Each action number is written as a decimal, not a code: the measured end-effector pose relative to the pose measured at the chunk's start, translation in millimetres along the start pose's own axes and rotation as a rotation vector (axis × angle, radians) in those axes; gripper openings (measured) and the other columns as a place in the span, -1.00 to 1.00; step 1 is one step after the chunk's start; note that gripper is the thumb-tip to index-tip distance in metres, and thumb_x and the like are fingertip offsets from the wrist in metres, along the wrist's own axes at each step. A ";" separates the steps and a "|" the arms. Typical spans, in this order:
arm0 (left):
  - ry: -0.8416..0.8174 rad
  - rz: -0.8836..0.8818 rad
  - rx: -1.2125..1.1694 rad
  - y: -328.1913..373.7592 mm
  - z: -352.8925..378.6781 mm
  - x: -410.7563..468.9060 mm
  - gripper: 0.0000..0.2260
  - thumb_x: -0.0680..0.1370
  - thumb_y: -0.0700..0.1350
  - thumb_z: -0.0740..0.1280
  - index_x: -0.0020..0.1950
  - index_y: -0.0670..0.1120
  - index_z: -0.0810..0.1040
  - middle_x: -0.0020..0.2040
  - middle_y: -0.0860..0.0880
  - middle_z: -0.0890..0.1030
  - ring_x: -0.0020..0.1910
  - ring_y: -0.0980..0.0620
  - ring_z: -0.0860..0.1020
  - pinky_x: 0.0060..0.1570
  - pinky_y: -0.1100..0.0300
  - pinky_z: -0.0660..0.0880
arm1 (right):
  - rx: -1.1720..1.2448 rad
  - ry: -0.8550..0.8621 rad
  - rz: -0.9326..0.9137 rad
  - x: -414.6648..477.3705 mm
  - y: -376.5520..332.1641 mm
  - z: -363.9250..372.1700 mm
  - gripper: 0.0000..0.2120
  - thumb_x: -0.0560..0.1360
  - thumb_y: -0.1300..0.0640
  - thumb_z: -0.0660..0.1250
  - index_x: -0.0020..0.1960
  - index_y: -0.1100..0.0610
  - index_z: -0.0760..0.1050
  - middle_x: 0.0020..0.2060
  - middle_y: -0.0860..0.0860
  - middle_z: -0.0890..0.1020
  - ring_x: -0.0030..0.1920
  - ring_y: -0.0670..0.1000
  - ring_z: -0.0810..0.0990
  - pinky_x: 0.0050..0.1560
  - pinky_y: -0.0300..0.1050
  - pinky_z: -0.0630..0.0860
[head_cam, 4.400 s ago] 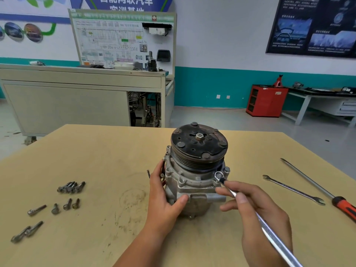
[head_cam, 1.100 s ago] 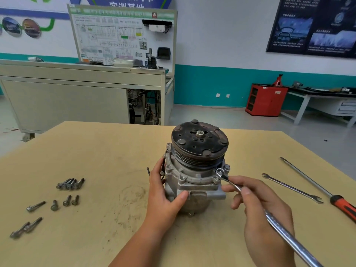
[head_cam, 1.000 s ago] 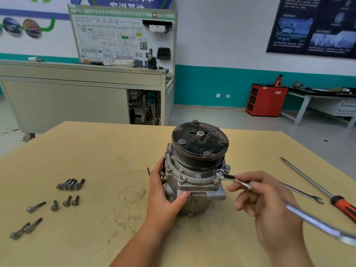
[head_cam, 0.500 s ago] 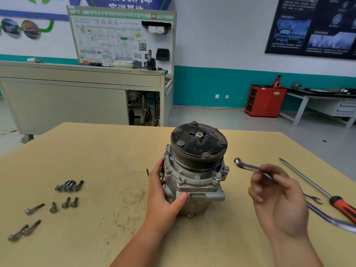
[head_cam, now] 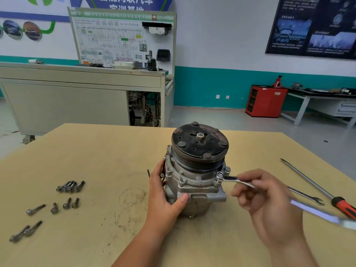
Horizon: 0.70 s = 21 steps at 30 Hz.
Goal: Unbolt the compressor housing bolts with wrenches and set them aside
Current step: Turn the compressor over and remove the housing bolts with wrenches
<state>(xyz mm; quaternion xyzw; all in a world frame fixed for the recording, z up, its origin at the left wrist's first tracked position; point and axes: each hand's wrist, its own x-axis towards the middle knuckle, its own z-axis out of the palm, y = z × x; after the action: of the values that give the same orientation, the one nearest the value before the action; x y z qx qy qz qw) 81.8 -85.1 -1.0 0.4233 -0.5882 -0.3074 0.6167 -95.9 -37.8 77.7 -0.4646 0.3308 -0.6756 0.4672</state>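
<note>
A grey compressor (head_cam: pixel 194 182) with a dark pulley on top stands upright on the tan table (head_cam: pixel 100 157). My left hand (head_cam: pixel 163 199) grips its left side, thumb across the front of the housing. My right hand (head_cam: pixel 267 201) holds a silver ring wrench (head_cam: pixel 234 179). The wrench's ring end sits on a housing bolt (head_cam: pixel 220 175) at the compressor's right flange. Its handle runs back right under my fingers and blurs toward the frame edge. Several removed bolts (head_cam: pixel 70 186) lie on the table at the left.
A second slim wrench (head_cam: pixel 306 196) and a long screwdriver with a red handle (head_cam: pixel 316 185) lie on the table to the right of my right hand. More loose bolts (head_cam: pixel 25 231) lie near the left front. A workbench and red cabinet stand beyond the table.
Half a second ago my right hand held the wrench lifted off, to the right of the compressor. Now the ring end is back on the right flange bolt. My left hand has not moved.
</note>
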 end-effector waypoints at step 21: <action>0.009 0.018 0.008 0.4 0.5 -0.4 -0.22 0.26 0.21 0.35 0.44 0.09 0.19 0.41 0.01 0.37 0.34 0.10 0.42 0.32 0.09 0.40 | -0.152 0.040 -0.181 -32.5 12.7 15.1 -0.92 0.40 0.16 0.41 -0.15 0.07 0.67 -0.28 0.15 0.69 -0.38 -0.05 0.62 -0.40 -0.32 0.48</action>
<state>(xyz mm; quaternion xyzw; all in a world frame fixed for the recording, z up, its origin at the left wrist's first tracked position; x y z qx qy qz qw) 81.2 -84.6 -0.9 0.4219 -0.5905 -0.2977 0.6202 -73.4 -11.9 61.4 -0.5130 0.3469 -0.6973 0.3609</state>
